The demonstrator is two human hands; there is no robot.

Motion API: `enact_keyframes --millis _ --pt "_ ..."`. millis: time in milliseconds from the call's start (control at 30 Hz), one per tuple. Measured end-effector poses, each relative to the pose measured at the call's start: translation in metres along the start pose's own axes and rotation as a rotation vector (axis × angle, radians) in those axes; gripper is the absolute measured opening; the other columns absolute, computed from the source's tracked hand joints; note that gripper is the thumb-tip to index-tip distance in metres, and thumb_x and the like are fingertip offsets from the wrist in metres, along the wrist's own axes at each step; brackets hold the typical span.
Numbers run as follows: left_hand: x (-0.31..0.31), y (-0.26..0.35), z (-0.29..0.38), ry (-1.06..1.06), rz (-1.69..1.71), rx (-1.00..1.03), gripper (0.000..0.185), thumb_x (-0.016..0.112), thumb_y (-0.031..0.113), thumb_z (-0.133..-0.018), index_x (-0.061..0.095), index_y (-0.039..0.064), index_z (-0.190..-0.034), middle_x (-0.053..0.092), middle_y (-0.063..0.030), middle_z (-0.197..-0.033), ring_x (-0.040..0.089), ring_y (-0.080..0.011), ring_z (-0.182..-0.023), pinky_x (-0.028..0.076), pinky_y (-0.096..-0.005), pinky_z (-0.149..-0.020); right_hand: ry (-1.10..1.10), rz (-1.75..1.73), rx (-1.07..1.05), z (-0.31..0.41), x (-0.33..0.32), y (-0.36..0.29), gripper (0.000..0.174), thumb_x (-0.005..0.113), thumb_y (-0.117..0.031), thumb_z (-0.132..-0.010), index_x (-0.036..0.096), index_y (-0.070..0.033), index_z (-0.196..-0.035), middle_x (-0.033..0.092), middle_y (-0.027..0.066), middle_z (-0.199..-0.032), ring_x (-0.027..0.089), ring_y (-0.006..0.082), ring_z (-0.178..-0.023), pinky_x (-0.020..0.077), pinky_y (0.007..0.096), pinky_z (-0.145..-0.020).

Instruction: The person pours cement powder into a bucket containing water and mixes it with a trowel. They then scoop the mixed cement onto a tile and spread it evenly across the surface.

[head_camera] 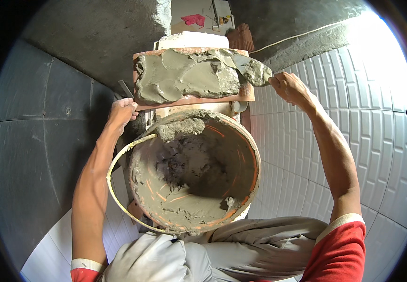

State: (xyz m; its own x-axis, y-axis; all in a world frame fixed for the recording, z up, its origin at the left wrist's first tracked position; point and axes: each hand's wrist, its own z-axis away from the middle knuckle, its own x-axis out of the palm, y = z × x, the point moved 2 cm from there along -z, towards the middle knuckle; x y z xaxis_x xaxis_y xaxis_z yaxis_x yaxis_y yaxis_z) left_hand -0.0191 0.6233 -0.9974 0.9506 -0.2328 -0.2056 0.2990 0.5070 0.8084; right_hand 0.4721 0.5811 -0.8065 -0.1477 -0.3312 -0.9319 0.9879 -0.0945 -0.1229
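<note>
A reddish tile (189, 103) lies across the far side of a bucket, its upper face thickly covered with wet grey mortar (203, 75). My left hand (122, 112) grips the tile's near left corner between thumb and fingers. In my right hand (289, 88) is a mortar-coated trowel (256, 70), its blade against the right end of the mortar layer; the handle is mostly hidden. Right in front of me stands the round bucket (256, 169), its inside smeared with mortar and orange showing through. A lump of mortar sits at its far left rim, beside the curved handle (110, 172).
White relief wall tiles (295, 141) rise on the right, and large dark tiles (16, 148) on the left. Beyond the tile are a white block (192, 40) and a red hollow brick (240, 37). A pale cable (298, 35) runs along the far right.
</note>
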Motion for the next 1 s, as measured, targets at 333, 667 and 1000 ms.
enact_keyframes --millis 333,667,1000 --pt "0.000 0.000 -0.001 -0.043 -0.032 -0.003 0.040 0.062 0.012 -0.101 0.059 -0.008 -0.136 0.070 -0.0088 -0.111 0.066 -0.0140 -0.083 0.055 -0.0274 -0.070 -0.385 -0.285 0.354 0.027 -0.020 -0.001 0.051 0.047 -0.047 -0.106 0.064 0.000 -0.093 0.058 0.0038 -0.064 0.055 0.0115 -0.048 0.0456 0.0314 -0.040" --pt "0.000 0.000 -0.002 -0.021 -0.016 0.005 0.038 0.063 0.011 -0.099 0.061 -0.009 -0.131 0.071 -0.0089 -0.106 0.067 -0.0140 -0.080 0.054 -0.0267 -0.068 -0.133 0.198 0.012 0.062 -0.026 0.009 0.041 0.054 -0.033 -0.103 0.068 0.002 -0.087 0.063 0.0198 -0.071 0.066 0.0344 -0.066 0.0520 0.0489 -0.069" --pt "-0.002 0.001 -0.003 -0.029 -0.018 0.002 0.035 0.063 0.011 -0.100 0.063 -0.008 -0.129 0.070 -0.0074 -0.104 0.066 -0.0134 -0.080 0.055 -0.0261 -0.068 -0.112 0.232 -0.184 0.045 0.002 -0.025 0.033 0.055 -0.029 -0.103 0.069 -0.001 -0.091 0.070 0.0220 -0.083 0.069 0.0417 -0.080 0.0550 0.0524 -0.074"
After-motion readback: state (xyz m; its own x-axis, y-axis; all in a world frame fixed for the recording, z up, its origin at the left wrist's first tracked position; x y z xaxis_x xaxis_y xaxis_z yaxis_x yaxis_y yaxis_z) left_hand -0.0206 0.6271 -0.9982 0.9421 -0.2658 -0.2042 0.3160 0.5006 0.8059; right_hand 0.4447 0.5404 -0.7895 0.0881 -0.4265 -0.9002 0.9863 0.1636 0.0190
